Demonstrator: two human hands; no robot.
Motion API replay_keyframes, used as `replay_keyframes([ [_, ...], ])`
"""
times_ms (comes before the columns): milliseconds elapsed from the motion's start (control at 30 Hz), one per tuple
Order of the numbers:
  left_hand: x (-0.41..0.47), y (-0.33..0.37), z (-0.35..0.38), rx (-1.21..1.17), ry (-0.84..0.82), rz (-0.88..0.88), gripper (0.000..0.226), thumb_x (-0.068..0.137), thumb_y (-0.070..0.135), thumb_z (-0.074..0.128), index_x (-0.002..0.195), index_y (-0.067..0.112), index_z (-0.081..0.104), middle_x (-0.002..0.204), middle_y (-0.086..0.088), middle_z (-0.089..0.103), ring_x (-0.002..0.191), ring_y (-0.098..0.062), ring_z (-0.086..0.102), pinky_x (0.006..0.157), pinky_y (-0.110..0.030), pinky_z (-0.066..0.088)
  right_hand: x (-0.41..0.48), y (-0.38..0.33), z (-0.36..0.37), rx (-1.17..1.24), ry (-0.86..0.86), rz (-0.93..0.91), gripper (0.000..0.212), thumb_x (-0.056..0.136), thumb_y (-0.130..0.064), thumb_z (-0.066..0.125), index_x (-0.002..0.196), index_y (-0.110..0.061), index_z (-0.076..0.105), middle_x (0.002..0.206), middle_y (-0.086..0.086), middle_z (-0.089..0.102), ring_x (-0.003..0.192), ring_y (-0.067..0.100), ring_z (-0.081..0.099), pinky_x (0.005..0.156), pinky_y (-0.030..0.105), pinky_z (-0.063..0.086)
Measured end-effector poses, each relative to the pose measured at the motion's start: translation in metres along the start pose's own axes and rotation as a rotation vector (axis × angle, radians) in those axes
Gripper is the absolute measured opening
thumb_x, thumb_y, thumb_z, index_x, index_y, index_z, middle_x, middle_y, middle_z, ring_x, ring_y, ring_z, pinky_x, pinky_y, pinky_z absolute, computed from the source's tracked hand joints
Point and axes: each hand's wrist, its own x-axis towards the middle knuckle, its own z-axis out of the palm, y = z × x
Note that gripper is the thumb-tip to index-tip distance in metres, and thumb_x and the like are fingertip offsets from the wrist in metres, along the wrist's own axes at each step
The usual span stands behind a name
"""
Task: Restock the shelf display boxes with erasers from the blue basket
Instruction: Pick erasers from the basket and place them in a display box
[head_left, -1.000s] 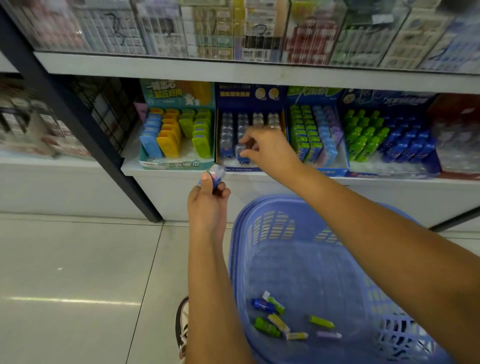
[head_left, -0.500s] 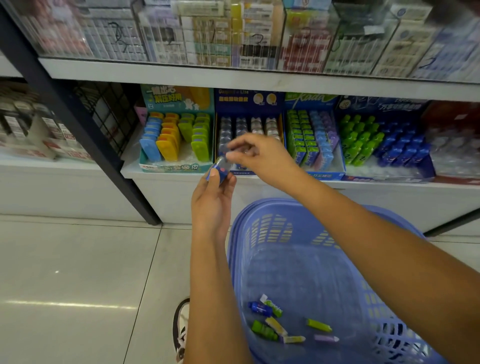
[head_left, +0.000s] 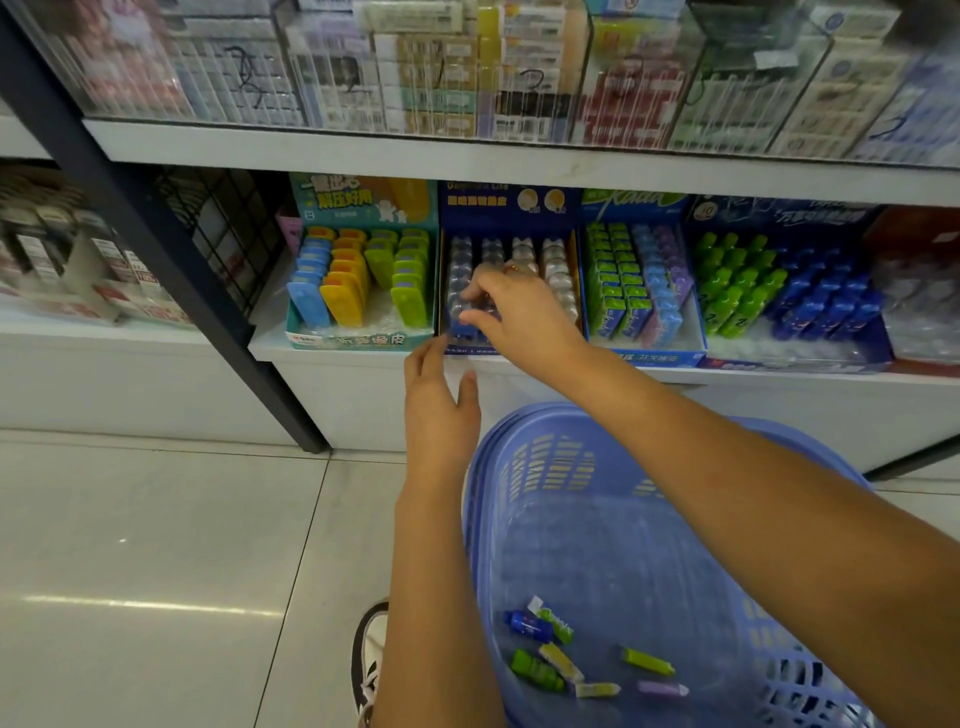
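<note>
Erasers (head_left: 647, 661) lie loose at the bottom of the blue basket (head_left: 613, 545): one blue bottle shape, green and yellow-green sticks, one lilac stick and one white-and-green wrapped piece. Wrapper print is too small to read. The basket stands on the floor (head_left: 156, 545) in front of the shelf (head_left: 265, 340).

Four display boxes stand side by side on the shelf:
- Teal box (head_left: 363, 202): header reads "解压好用"; front lip ends in "橡皮". Contents: upright flat erasers in blue, yellow and green, with clear tray showing at the front.
- Navy box (head_left: 509, 200): yellow header print, blurred. Contents: four columns of clear-capped erasers.
- Green box (head_left: 636, 200): script header, not legible; front lip reads "解压 开关橡皮". Contents: green, blue and lilac packs.
- Blue box (head_left: 779, 215): white header print, blurred. Contents: green and blue bottle-shaped erasers.

Right hand (head_left: 524, 312) reaches into the navy box and pinches a capped eraser (head_left: 460, 319), blue base with clear dome, at the front of the leftmost column. Left hand (head_left: 439, 410) is at the shelf edge in front of the navy box, fingers straight, released and holding nothing; contact with the edge cannot be determined.

Clear bins (head_left: 535, 78) on the upper shelf carry handwritten digits; "2" is legible on one. A shoe (head_left: 370, 654) shows left of the basket
</note>
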Motion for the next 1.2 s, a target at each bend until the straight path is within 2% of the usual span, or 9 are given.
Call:
replay_keyframes([
  [233, 0.003, -0.004, -0.003, -0.051, 0.002, -0.004, 0.046, 0.094, 0.011, 0.053, 0.139, 0.009, 0.044, 0.141, -0.006, 0.039, 0.123, -0.017, 0.048, 0.105, -0.026, 0.038, -0.001, -0.003, 0.006, 0.028, 0.054, 0.001, 0.019, 0.088, -0.02, 0.063, 0.099, -0.004, 0.064, 0.102, 0.012, 0.066, 0.102, 0.025, 0.053, 0.085, 0.031, 0.039],
  [467, 0.0, 0.003, -0.008, 0.008, 0.002, 0.005, 0.044, 0.094, 0.011, 0.053, 0.138, 0.006, 0.046, 0.14, -0.008, 0.043, 0.12, -0.017, 0.049, 0.097, -0.016, 0.037, 0.004, -0.012, -0.01, -0.353, 0.008, -0.121, 0.03, 0.089, -0.034, 0.057, 0.109, -0.015, 0.068, 0.123, 0.005, 0.05, 0.116, 0.025, 0.041, 0.096, 0.037, 0.034],
  [600, -0.011, 0.022, 0.0, 0.038, 0.027, 0.051, 0.022, 0.093, 0.013, 0.053, 0.112, 0.008, 0.064, 0.104, -0.005, 0.065, 0.088, -0.011, 0.058, 0.077, -0.013, 0.045, -0.047, 0.011, -0.029, -0.049, -0.037, -0.039, 0.026, 0.087, -0.031, 0.064, 0.104, -0.012, 0.059, 0.103, 0.004, 0.056, 0.092, 0.021, 0.056, 0.077, 0.029, 0.042],
  [667, -0.018, 0.028, 0.02, 0.121, -0.201, 0.009, 0.015, 0.09, 0.012, 0.055, 0.096, 0.006, 0.068, 0.087, -0.008, 0.069, 0.079, -0.02, 0.063, 0.076, -0.028, 0.05, -0.092, 0.043, -0.03, -0.01, -0.212, 0.125, 0.018, 0.083, -0.027, 0.068, 0.093, -0.013, 0.063, 0.088, 0.001, 0.061, 0.086, 0.022, 0.061, 0.07, 0.024, 0.038],
  [733, -0.033, 0.028, 0.052, 0.345, -0.574, -0.011, 0.017, 0.088, 0.01, 0.055, 0.083, 0.001, 0.068, 0.087, -0.019, 0.069, 0.078, -0.028, 0.063, 0.072, -0.034, 0.049, -0.145, 0.077, -0.018, -0.127, -0.622, 0.321, 0.019, 0.082, -0.026, 0.069, 0.096, -0.013, 0.066, 0.094, 0.006, 0.068, 0.093, 0.024, 0.063, 0.073, 0.026, 0.043],
  [800, -0.061, 0.016, 0.09, 0.513, -0.958, -0.089, 0.019, 0.088, 0.012, 0.054, 0.09, 0.0, 0.069, 0.098, -0.019, 0.069, 0.088, -0.029, 0.065, 0.074, -0.033, 0.051, -0.2, 0.105, 0.004, -0.176, -1.039, 0.437, 0.028, 0.083, -0.024, 0.069, 0.108, -0.012, 0.063, 0.096, 0.009, 0.066, 0.09, 0.02, 0.063, 0.072, 0.021, 0.047],
  [867, -0.094, -0.008, 0.125, 0.646, -1.258, -0.183, 0.025, 0.089, 0.017, 0.058, 0.108, 0.006, 0.069, 0.108, -0.012, 0.069, 0.102, -0.027, 0.065, 0.086, -0.033, 0.053, -0.249, 0.126, 0.029, -0.159, -1.232, 0.518, 0.041, 0.083, -0.026, 0.07, 0.118, -0.012, 0.055, 0.107, 0.01, 0.064, 0.098, 0.02, 0.062, 0.078, 0.02, 0.048],
  [1000, -0.15, -0.057, 0.166, 0.838, -1.56, -0.106, 0.035, 0.082, 0.02, 0.07, 0.111, 0.001, 0.066, 0.114, -0.017, 0.066, 0.106, -0.031, 0.063, 0.091, -0.04, 0.051, -0.304, 0.158, 0.068, -0.133, -1.234, 0.501, 0.063, 0.073, -0.024, 0.08, 0.125, -0.012, 0.047, 0.13, 0.016, 0.05, 0.117, 0.03, 0.053, 0.092, 0.035, 0.044],
  [1200, -0.17, -0.099, 0.176, 1.066, -1.646, 0.136, 0.039, 0.082, 0.022, 0.07, 0.117, 0.008, 0.061, 0.119, -0.017, 0.062, 0.106, -0.034, 0.061, 0.085, -0.039, 0.049, -0.33, 0.169, 0.112, -0.138, -1.151, 0.314, 0.076, 0.068, -0.031, 0.081, 0.126, -0.007, 0.038, 0.129, 0.018, 0.045, 0.115, 0.034, 0.052, 0.09, 0.037, 0.044],
])
